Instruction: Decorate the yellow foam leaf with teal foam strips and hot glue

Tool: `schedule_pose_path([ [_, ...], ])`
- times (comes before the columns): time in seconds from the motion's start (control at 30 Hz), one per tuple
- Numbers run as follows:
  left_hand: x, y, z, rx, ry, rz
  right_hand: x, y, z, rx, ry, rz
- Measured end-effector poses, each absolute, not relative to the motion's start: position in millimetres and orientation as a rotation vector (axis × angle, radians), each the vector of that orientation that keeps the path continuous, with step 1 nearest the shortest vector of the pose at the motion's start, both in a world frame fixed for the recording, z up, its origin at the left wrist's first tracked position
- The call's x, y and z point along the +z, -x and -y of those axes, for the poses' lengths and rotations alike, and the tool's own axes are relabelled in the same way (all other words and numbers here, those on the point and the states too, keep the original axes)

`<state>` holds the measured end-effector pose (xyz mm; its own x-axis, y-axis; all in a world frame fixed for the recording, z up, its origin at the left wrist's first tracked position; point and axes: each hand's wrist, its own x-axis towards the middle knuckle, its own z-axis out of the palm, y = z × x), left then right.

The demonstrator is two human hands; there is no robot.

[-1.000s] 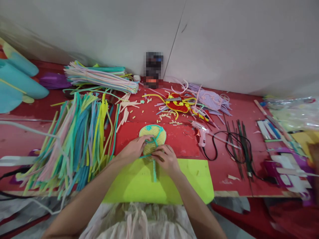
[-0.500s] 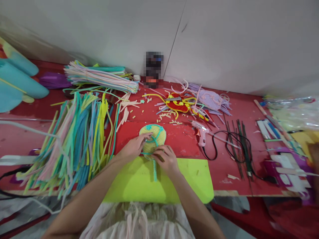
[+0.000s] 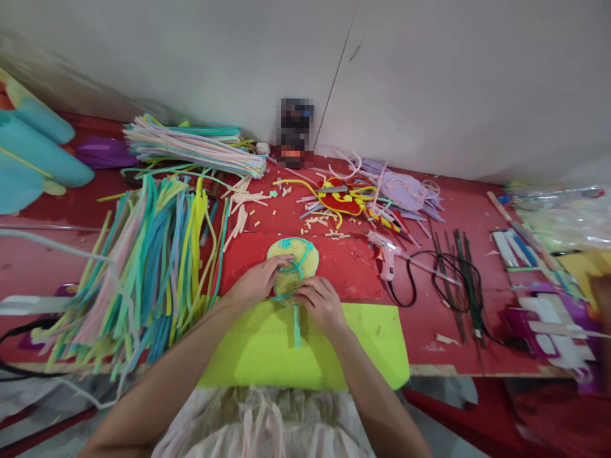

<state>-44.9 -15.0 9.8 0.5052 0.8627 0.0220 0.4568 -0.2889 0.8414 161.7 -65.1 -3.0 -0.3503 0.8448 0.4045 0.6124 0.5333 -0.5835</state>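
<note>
A round yellow fan with a teal rim lies in front of me, its teal handle pointing toward my body. Small teal curls sit near its top edge. A teal pipe cleaner curves over its face. My left hand is at the fan's left side, thumb and fingers closed on the bent pipe cleaner. At the lower right of the fan, my right hand pinches the same teal strand, its fingertips partly hidden behind the knuckles.
Pastel pipe cleaners cover the left of the table, with another bundle behind. A pink glue gun lies to the right, its black cord trailing. Scissors and a lilac piece are at the back. A lime-green board lies under my wrists.
Both hands stay at the fan with almost the same grip. My right fingers have shifted very slightly; the rest of the table is unchanged.
</note>
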Motion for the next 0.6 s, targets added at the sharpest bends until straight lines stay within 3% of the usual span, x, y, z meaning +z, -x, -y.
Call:
schedule_pose_path([
  [0.4, 4, 44, 9, 0.605, -1.967, -1.111, 10, -187, 31, 0.617, 0.894, 2.318],
  [0.6, 5, 45, 9, 0.609, -1.89, -1.13, 8, -191, 31, 0.482, 0.933, 2.402],
])
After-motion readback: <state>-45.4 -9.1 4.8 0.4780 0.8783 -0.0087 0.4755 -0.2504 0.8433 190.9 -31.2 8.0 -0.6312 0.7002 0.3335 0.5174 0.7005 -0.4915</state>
